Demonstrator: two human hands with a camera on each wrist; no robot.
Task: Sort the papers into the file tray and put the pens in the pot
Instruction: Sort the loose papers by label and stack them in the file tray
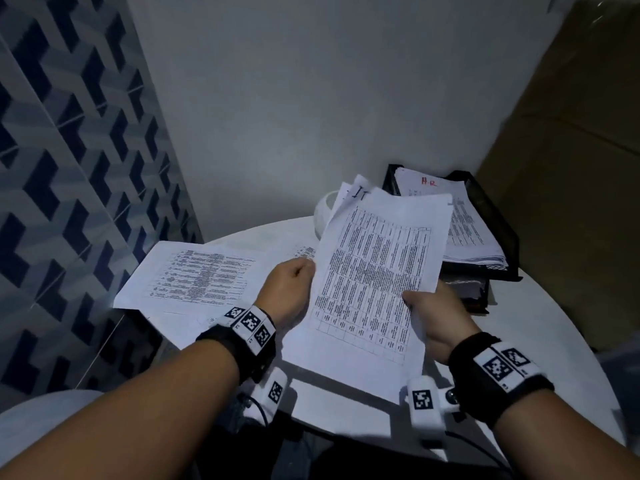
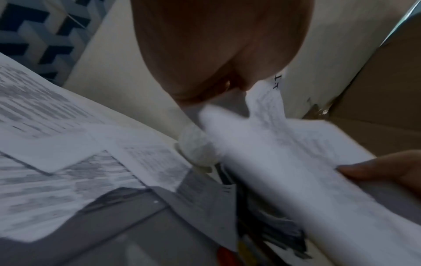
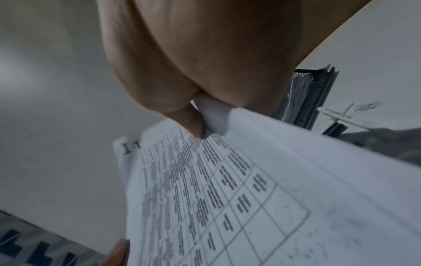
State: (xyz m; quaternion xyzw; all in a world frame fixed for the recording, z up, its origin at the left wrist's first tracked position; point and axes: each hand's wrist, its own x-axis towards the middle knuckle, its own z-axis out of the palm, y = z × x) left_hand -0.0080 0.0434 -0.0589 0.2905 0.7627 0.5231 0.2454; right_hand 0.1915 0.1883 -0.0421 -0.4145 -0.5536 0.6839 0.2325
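Note:
Both hands hold a small sheaf of printed papers [image 1: 374, 271] with tables above the round white table [image 1: 540, 320]. My left hand [image 1: 291, 289] grips its left edge, and my right hand [image 1: 436, 313] pinches its right edge with the thumb on top. In the right wrist view the thumb presses the sheaf of papers [image 3: 227, 189]. The black mesh file tray [image 1: 491, 209] stands at the back right with a stack of papers marked in red. A white pot [image 1: 323, 211] shows behind the held sheets. Pens [image 3: 337, 124] lie on the table beside the tray.
More printed sheets [image 1: 194, 275] lie spread on the table's left side. A second tray level [image 1: 471, 289] sits under the top one. A brown cardboard box [image 1: 571, 150] stands at the right, a white wall behind, and blue patterned tiles [image 1: 69, 168] at the left.

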